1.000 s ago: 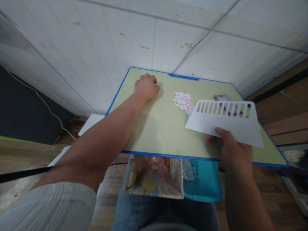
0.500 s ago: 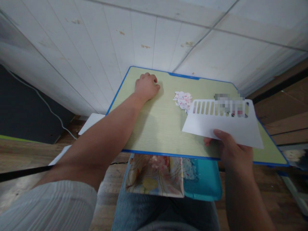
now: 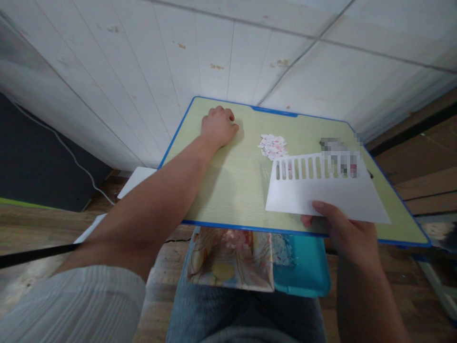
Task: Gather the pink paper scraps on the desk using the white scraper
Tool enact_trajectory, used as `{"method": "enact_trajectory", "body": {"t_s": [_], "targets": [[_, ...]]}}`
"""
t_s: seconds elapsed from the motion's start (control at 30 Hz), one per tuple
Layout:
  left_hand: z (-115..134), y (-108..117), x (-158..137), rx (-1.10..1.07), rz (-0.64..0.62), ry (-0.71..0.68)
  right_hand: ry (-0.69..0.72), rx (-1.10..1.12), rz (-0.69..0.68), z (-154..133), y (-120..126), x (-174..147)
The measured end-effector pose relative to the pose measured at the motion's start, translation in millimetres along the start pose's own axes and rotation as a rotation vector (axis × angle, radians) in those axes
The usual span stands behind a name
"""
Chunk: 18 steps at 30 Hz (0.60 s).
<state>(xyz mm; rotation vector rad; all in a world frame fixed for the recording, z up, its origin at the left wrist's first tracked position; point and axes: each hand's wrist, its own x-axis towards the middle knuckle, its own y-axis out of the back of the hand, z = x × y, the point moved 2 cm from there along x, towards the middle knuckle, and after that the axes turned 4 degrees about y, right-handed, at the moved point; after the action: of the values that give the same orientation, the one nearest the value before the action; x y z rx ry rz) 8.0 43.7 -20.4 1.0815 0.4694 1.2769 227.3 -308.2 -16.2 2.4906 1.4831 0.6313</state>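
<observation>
A thin white card (image 3: 300, 193) with a row of slots cut along its far edge is held by my right hand (image 3: 352, 231), thumb on top and fingers underneath. It hovers above the right half of a pale green, blue-edged folding table (image 3: 243, 190). Just beyond its left corner lies a small heap of white and pink paper scraps (image 3: 273, 145). My left hand (image 3: 218, 126) rests on the tabletop at the far left, fingers curled in and thumb slightly apart; nothing shows in it. A blurred-out patch (image 3: 337, 155) hides something at the card's slots.
On my lap below the table edge sit a patterned box (image 3: 246, 278) with pinkish bits and a turquoise tray (image 3: 310, 274) with pale scraps. A white panelled wall (image 3: 214, 43) stands behind the table. A cable (image 3: 303, 52) runs down it.
The white card in my right hand has swung slightly left and toward me, uncovering a bit more of the scrap heap. My left hand has stayed in place.
</observation>
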Motion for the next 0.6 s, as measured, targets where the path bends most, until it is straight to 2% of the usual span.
{"method": "enact_trajectory", "body": {"t_s": [0.23,0.6], "targets": [[0,0,0,-0.005,0.013,-0.004,0.002,0.072,-0.041,-1,2,-6],[5,5,-3,0.016,-0.013,0.018,-0.067,0.096,-0.015,-5,-1,-13]]}}
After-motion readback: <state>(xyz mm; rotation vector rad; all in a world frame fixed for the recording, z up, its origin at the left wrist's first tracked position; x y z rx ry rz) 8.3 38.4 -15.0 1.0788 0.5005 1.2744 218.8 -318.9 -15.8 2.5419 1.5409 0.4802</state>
